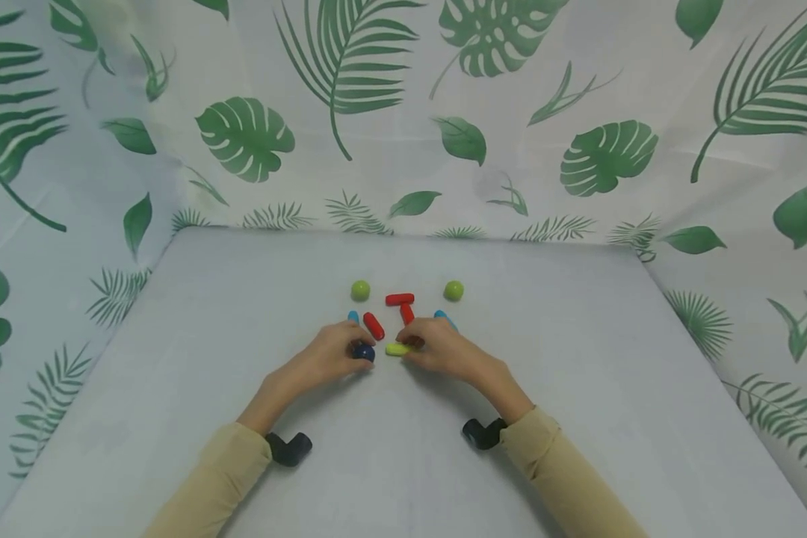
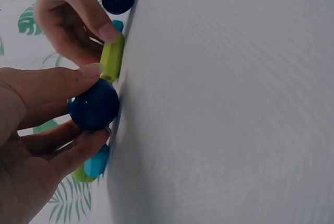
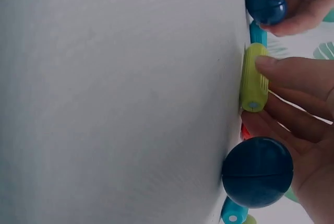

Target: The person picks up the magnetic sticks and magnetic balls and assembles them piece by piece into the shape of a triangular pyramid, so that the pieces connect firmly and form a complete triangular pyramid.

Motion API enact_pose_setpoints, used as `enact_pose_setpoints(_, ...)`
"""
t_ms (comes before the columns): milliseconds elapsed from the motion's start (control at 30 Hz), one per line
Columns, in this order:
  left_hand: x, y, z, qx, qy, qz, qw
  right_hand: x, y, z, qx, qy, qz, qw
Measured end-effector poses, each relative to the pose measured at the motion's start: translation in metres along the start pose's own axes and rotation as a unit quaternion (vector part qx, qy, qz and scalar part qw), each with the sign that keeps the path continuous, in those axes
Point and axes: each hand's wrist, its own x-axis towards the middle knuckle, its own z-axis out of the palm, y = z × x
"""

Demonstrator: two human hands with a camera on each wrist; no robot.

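Left hand (image 1: 328, 350) pinches dark-blue ball (image 1: 366, 353), right hand (image 1: 446, 349) pinches lime rod (image 1: 394, 349); apart, apparently not joined yet. Red rods (image 1: 373, 326), green balls (image 1: 360, 291) unheld beyond lime rod.

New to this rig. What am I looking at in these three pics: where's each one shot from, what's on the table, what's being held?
There is no robot here: a person works with two bare hands. The widest picture comes from a camera worn on the head, looking forward and down. The other two come from cameras on the left and right wrists, each watching its own hand's work.

On the white table lie two green balls, three red rods and two light blue rods.

The left hand holds a dark blue ball; the right hand grips a yellow-green rod. A second dark blue ball shows beside the right hand in both wrist pictures.
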Motion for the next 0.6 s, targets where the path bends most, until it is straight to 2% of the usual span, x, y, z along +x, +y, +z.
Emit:
enact_pose_setpoints(233, 0.0023, -0.0006, 0.0022, 0.006, 0.005, 0.027, 0.9996, 0.0001, -0.0030, -0.0008, -0.030, -0.007, -0.011, 0.9995)
enact_pose_setpoints(433, 0.0041, 0.0002, 0.0005, -0.008, 0.011, 0.015, 0.9998, -0.0010, -0.0062, -0.0032, -0.034, 0.003, -0.024, 0.9991)
enact_pose_setpoints(600, 0.0031, -0.0011, 0.0008, 0.006, 0.005, 0.028, 0.9996, -0.0029, -0.0084, -0.0035, -0.028, 0.005, -0.036, 0.9990)
